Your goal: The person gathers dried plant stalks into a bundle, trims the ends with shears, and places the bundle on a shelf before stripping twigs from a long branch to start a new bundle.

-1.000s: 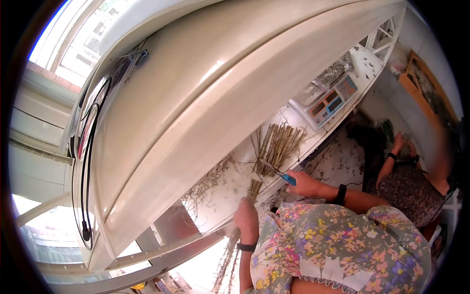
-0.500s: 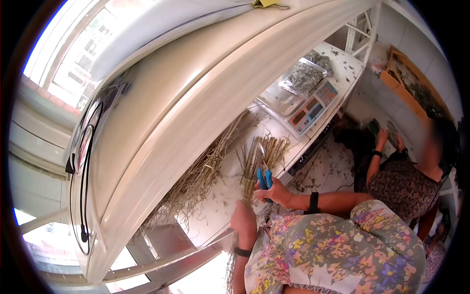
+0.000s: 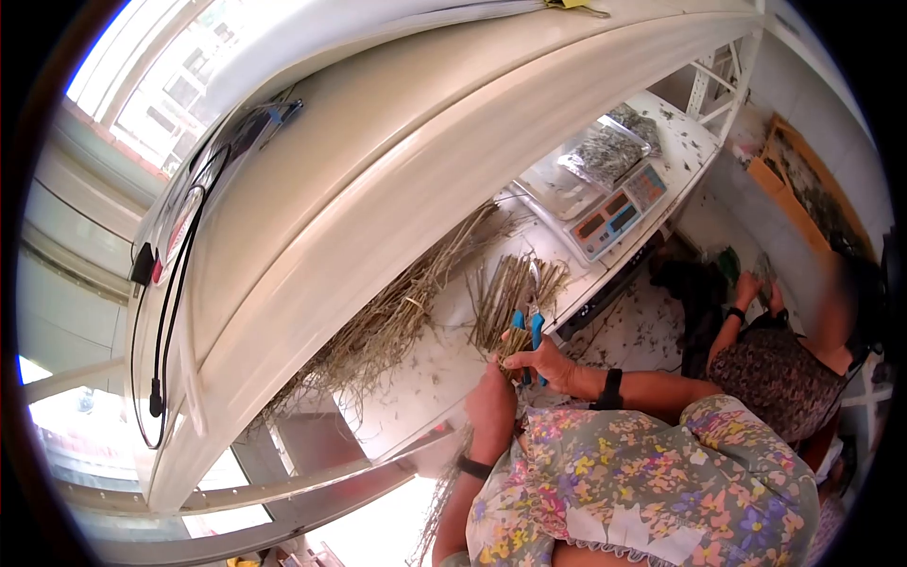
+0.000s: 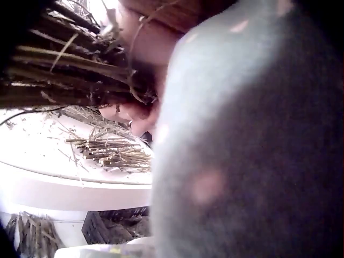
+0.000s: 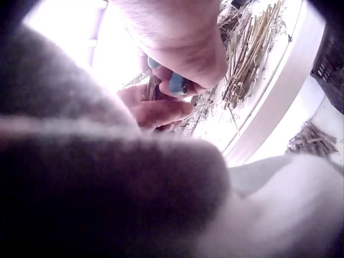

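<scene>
My left hand (image 3: 491, 406) grips a bundle of dried stalks (image 4: 59, 75), whose cut ends stand up beside my right hand in the head view. The bundle's long thin ends trail down past my left wrist. My right hand (image 3: 556, 367) holds blue-handled shears (image 3: 537, 326), their metal blades pointing away from me over the table. The right thumb and fingers are right at the top of the left hand's bundle. In the right wrist view the blue handles (image 5: 178, 85) show under the curled fingers. A pile of short cut stalks (image 3: 498, 295) lies just beyond both hands.
Long dried stems (image 3: 392, 331) lie along the table's left part. A digital scale (image 3: 605, 227) bears a tray, beside a clear bag of dried material (image 3: 609, 156). A large pale curved panel (image 3: 378, 180) hangs over the table. Another person (image 3: 779, 373) sits at the right near a cardboard box (image 3: 803, 189).
My right hand with the shears has come left to the bundle, first from apart, now against its top. The left hand has risen slightly. The view has shifted, showing more stems.
</scene>
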A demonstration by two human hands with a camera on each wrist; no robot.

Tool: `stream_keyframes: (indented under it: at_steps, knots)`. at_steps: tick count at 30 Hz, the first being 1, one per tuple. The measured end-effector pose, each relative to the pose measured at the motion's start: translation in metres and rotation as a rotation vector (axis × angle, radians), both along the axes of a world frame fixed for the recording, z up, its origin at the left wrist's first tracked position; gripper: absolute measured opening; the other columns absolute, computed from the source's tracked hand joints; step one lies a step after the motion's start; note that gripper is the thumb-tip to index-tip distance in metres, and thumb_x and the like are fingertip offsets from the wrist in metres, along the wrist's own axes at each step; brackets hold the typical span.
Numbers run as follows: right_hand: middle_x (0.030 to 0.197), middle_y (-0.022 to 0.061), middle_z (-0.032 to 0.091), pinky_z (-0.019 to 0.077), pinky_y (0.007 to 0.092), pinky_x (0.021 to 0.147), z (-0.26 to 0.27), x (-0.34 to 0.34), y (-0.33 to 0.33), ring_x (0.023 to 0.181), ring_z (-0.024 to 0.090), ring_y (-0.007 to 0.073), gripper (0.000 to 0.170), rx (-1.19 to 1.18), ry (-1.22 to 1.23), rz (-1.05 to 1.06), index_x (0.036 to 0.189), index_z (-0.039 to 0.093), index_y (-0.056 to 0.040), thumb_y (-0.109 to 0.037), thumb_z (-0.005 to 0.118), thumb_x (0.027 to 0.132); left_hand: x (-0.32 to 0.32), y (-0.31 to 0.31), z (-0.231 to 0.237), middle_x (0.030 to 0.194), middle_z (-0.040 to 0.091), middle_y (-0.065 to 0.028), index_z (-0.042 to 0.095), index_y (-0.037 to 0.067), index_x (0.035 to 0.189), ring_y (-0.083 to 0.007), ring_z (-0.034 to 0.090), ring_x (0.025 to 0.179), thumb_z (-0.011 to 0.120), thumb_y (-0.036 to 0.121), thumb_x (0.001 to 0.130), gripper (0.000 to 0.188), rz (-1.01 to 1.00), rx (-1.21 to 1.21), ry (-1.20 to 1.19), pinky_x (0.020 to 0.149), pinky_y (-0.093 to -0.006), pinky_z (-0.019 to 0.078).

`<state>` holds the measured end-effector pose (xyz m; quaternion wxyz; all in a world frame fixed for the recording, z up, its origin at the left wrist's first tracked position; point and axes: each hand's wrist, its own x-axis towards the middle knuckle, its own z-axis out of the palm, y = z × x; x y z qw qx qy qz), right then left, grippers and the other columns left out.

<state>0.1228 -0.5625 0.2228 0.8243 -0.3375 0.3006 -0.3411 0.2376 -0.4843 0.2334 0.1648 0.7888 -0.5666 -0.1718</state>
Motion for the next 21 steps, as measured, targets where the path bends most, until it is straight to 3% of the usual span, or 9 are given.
stream_keyframes:
  at_steps: [2, 5, 8, 9, 12, 13, 17, 21]
  knots:
    - [0.080, 0.0033, 0.065, 0.0433, 0.0220, 0.048, -0.003, 0.003, -0.001, 0.061, 0.058, 0.0087, 0.021, 0.026, 0.020, -0.026, 0.091, 0.062, -0.0059, -0.013, 0.070, 0.073, -0.001, 0.000, 0.000, 0.074, 0.061, -0.0178, 0.047, 0.007, 0.103, -0.0385, 0.059, 0.069, 0.055, 0.018, 0.084, 0.023, -0.005, -0.036, 0.020, 0.056, -0.0485, 0.0440]
    - [0.076, 0.0029, 0.063, 0.0448, 0.0230, 0.050, -0.004, -0.001, -0.006, 0.061, 0.057, 0.0093, 0.018, 0.014, 0.166, 0.047, 0.089, 0.062, -0.0045, -0.012, 0.068, 0.074, 0.000, 0.000, 0.003, 0.087, 0.062, -0.0170, 0.044, 0.007, 0.116, -0.0366, 0.059, 0.080, 0.063, 0.023, 0.079, 0.045, -0.035, 0.003, 0.040, 0.067, -0.0476, 0.0442]
    - [0.077, 0.0025, 0.063, 0.0477, 0.0260, 0.055, -0.001, -0.002, -0.012, 0.062, 0.058, 0.0120, 0.024, -0.017, 0.129, -0.016, 0.094, 0.060, -0.0036, -0.009, 0.069, 0.072, -0.001, 0.001, 0.033, 0.105, 0.057, -0.0164, 0.030, 0.004, 0.133, -0.0344, 0.054, 0.097, 0.074, 0.028, 0.069, 0.081, -0.137, -0.060, 0.004, 0.083, -0.0481, 0.0379]
    - [0.079, 0.0031, 0.065, 0.0472, 0.0254, 0.053, -0.003, -0.001, -0.016, 0.061, 0.058, 0.0114, 0.024, -0.030, 0.049, -0.068, 0.094, 0.063, -0.0034, -0.011, 0.069, 0.073, 0.006, 0.003, 0.031, 0.125, 0.045, -0.0176, 0.016, 0.000, 0.140, -0.0335, 0.040, 0.119, 0.080, 0.033, 0.060, 0.108, -0.175, -0.041, 0.034, 0.099, -0.0501, 0.0248]
    - [0.085, 0.0053, 0.067, 0.0469, 0.0255, 0.052, -0.013, -0.013, -0.035, 0.062, 0.059, 0.0110, 0.023, 0.017, 0.033, -0.165, 0.095, 0.065, -0.0032, -0.013, 0.069, 0.074, 0.025, 0.022, 0.032, 0.139, 0.033, -0.0199, 0.018, 0.003, 0.141, -0.0326, 0.030, 0.130, 0.079, 0.041, 0.059, 0.109, -0.093, -0.174, -0.083, 0.105, -0.0564, 0.0157]
    - [0.091, 0.0070, 0.068, 0.0477, 0.0264, 0.052, -0.020, -0.018, -0.042, 0.062, 0.059, 0.0110, 0.022, 0.003, 0.005, -0.179, 0.093, 0.067, -0.0025, -0.015, 0.069, 0.076, 0.035, 0.030, 0.034, 0.145, 0.024, -0.0197, 0.017, 0.001, 0.141, -0.0309, 0.021, 0.135, 0.079, 0.044, 0.057, 0.113, -0.023, -0.090, -0.040, 0.108, -0.0548, 0.0088]
    - [0.089, 0.0043, 0.066, 0.0528, 0.0330, 0.057, -0.031, -0.040, -0.059, 0.063, 0.055, 0.0126, 0.017, 0.097, -0.185, -0.292, 0.090, 0.067, -0.0033, -0.015, 0.069, 0.078, 0.052, 0.066, 0.046, 0.143, 0.025, -0.0199, 0.014, -0.001, 0.140, -0.0338, 0.018, 0.135, 0.083, 0.044, 0.052, 0.120, 0.075, -0.102, -0.142, 0.109, -0.0523, 0.0075]
    - [0.087, 0.0052, 0.064, 0.0540, 0.0365, 0.062, -0.036, -0.052, -0.062, 0.065, 0.054, 0.0150, 0.014, 0.071, -0.183, -0.330, 0.088, 0.066, -0.0041, -0.015, 0.066, 0.080, 0.052, 0.079, 0.047, 0.144, 0.023, -0.0196, 0.014, -0.002, 0.139, -0.0349, 0.013, 0.137, 0.083, 0.047, 0.050, 0.123, 0.100, -0.143, -0.290, 0.109, -0.0527, 0.0044]
